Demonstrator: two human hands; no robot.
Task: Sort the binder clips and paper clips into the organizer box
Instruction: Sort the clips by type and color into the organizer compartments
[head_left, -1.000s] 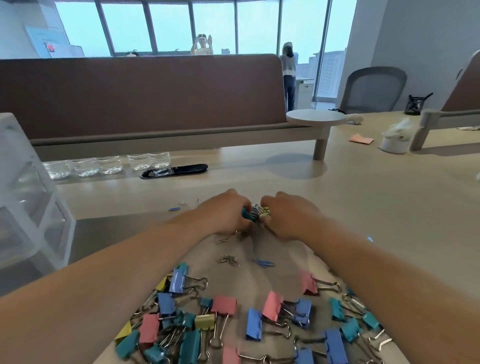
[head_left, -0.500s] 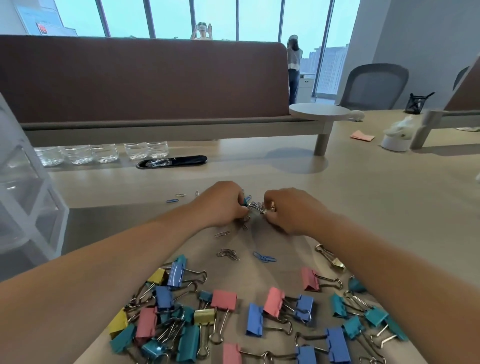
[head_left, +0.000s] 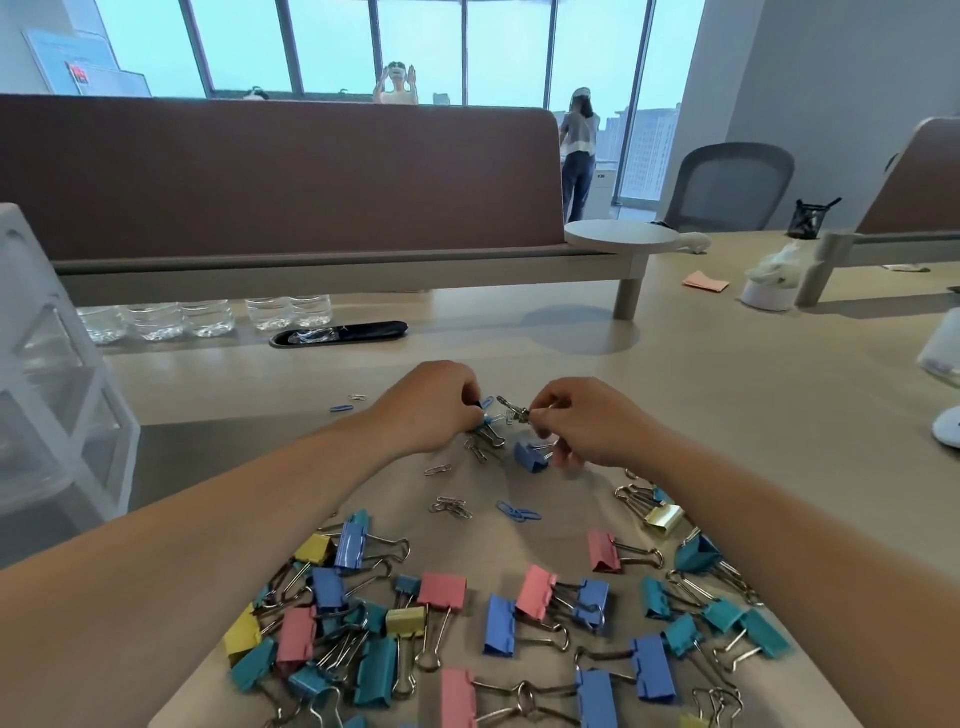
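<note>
Desk (head_left: 727, 395) comes first: it is wide and pale and fills most of the frame. The white organizer box (head_left: 57, 415) stands at the far left edge, well apart from both hands. I cannot tell what is inside it. A pile of bright binder clips (head_left: 441, 623) lies along the bottom middle, between the two forearms.

The left hand (head_left: 431, 410) and the right hand (head_left: 592, 431) meet just above the middle of the frame. Both have their fingers curled. The left hand pinches one end of a small tangle of clips (head_left: 511, 413), and the right hand pinches the other end. The tangle stretches sideways, from left to right, between them. A blue binder clip (head_left: 530, 457) lies just under the right hand. Loose paper clips (head_left: 451, 507) lie a little lower.

I think the hands are pulling the tangle apart. The clips then have to go left to the box, and the left hand is the nearer one.
</note>
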